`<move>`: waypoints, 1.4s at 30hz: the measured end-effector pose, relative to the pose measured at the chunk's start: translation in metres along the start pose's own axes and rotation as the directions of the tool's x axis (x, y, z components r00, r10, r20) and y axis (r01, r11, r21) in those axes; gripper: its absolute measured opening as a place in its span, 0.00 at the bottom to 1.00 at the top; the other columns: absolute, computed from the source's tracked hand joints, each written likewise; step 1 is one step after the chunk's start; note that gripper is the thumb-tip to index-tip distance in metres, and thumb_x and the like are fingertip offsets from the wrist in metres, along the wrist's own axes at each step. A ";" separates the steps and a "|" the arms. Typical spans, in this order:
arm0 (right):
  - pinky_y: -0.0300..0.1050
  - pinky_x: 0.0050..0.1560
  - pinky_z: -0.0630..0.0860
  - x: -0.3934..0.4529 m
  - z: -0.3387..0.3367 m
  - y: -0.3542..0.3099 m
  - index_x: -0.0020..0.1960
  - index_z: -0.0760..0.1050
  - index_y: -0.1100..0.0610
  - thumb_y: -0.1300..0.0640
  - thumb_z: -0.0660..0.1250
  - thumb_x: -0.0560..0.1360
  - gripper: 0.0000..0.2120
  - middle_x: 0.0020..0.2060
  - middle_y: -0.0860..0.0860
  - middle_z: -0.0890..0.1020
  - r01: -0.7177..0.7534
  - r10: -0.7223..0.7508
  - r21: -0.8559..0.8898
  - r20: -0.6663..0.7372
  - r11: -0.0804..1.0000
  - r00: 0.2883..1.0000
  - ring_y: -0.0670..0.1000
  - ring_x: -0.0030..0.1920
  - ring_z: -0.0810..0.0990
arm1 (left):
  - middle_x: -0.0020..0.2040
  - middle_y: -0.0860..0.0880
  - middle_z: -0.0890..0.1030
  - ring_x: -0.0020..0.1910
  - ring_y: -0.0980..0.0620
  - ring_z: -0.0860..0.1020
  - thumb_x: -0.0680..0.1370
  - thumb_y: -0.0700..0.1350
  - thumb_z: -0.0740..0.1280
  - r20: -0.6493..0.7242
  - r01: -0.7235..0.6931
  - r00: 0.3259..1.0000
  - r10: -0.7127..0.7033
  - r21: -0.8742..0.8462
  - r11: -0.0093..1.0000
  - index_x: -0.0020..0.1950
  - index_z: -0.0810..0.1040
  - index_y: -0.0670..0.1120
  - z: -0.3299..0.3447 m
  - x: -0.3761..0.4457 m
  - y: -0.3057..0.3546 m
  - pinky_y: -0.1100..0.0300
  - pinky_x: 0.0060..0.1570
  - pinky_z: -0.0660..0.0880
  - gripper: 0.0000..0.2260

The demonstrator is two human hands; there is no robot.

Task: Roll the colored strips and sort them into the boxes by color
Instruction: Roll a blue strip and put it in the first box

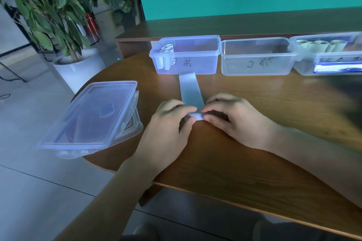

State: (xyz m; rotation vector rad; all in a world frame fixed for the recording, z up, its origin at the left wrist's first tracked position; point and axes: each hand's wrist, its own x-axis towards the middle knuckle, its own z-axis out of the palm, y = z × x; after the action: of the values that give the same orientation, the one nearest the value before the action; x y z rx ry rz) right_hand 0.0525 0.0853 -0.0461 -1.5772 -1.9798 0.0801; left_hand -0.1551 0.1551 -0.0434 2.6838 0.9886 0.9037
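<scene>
Rolling a pale strip

Both hands, left hand (172, 123) and right hand (231, 121), pinched the strip (191, 94) on the tabletop (254, 162)

Left hand (170, 121) and right hand (231, 118) pinch the pale strip (190, 92).

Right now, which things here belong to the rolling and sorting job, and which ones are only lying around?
Job:
left hand and right hand, rolling the pale strip
left box, holding rolls
middle box
right box, holding rolls

Lying about:
stacked lids
potted plant
</scene>
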 end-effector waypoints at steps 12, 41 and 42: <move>0.32 0.54 0.72 0.009 -0.001 0.004 0.59 0.81 0.52 0.56 0.69 0.80 0.08 0.54 0.45 0.78 0.017 -0.016 0.026 -0.031 1.000 0.999 0.44 0.52 0.78 | 0.55 0.57 0.80 0.55 0.56 0.73 0.81 0.51 0.66 0.041 0.043 0.998 -0.043 0.017 0.999 0.61 0.81 0.55 0.002 0.011 -0.001 0.63 0.49 0.67 0.10; 0.32 0.54 0.70 0.033 0.004 0.020 0.61 0.80 0.54 0.54 0.66 0.82 0.10 0.53 0.46 0.79 -0.056 0.055 -0.019 -0.029 0.998 0.998 0.40 0.49 0.74 | 0.59 0.57 0.79 0.57 0.57 0.72 0.78 0.50 0.70 0.066 0.102 0.993 -0.099 -0.035 0.994 0.64 0.79 0.55 0.008 0.039 -0.019 0.62 0.55 0.66 0.14; 0.33 0.54 0.70 0.035 0.004 0.020 0.61 0.81 0.54 0.53 0.65 0.82 0.11 0.53 0.46 0.79 -0.054 0.053 -0.028 -0.029 0.998 0.998 0.40 0.50 0.74 | 0.60 0.57 0.77 0.58 0.56 0.72 0.79 0.51 0.70 0.086 0.112 0.990 -0.109 -0.030 0.993 0.65 0.78 0.55 0.008 0.040 -0.019 0.60 0.56 0.69 0.15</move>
State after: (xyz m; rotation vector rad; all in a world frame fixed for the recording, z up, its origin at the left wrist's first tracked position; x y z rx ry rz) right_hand 0.0641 0.1239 -0.0429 -1.6418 -1.9257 0.0507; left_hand -0.1365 0.1952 -0.0368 2.5856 1.0807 0.7723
